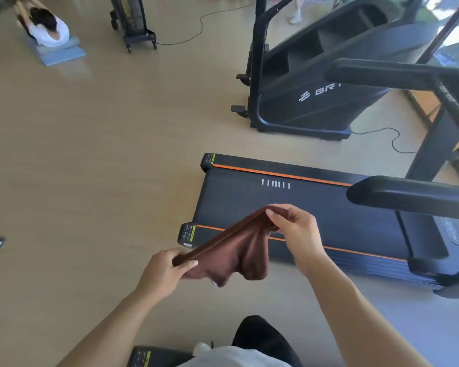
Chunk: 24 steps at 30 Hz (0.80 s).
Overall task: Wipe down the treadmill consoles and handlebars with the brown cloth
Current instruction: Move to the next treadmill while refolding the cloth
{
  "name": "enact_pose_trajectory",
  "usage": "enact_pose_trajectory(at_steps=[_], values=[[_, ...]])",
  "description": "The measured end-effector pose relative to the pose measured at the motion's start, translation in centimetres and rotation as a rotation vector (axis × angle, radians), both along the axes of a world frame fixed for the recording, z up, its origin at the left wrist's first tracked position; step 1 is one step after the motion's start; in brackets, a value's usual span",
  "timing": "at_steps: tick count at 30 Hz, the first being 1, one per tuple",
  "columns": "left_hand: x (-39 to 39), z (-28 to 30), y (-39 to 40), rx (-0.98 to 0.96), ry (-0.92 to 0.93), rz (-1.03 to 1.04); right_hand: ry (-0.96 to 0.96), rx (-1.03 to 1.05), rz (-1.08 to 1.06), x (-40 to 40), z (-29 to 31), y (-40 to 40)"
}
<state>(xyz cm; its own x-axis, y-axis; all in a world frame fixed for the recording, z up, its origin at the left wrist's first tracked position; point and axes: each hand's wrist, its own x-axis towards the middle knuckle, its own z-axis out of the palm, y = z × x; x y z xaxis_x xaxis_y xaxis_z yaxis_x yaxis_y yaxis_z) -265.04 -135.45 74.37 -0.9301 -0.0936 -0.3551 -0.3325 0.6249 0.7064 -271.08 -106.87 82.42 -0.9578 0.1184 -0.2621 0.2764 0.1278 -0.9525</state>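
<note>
Brown and limp, the cloth (pixel 231 258) sags between the person's two hands, the left hand (pixel 164 268) pinching its near edge and the right hand (pixel 294 229) its far edge, held out above the treadmill (pixel 329 207) deck's rear end, light, soft, best gripped by its edges.

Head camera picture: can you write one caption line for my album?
Both hands, left hand and right hand, hold the brown cloth stretched beside a treadmill.

Cloth (pixel 231 250): brown, soft, matt fabric, hanging in folds. Treadmill (pixel 302 207): matt black belt, glossy black handlebars (pixel 408 194). Floor (pixel 104 154): smooth pale wood-look surface with a slight sheen.
</note>
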Motion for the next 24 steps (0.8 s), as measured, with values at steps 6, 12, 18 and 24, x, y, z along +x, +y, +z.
enact_pose_trajectory(at_steps=[6,12,18,24], values=[[-8.4,0.7,1.5,0.213,0.019,0.078,0.045,-0.017,-0.149,-9.5,-0.4,1.2],[-24.9,2.0,6.4,0.484,-0.019,0.279,0.011,0.0,-0.261,-23.7,-3.0,6.4],[-42.0,0.5,12.1,0.571,-0.14,0.347,-0.144,0.093,-0.317,-38.5,-4.7,13.6],[-53.8,0.9,19.6,0.471,-0.094,0.204,-0.243,0.208,-0.286,-45.8,-4.0,18.6]])
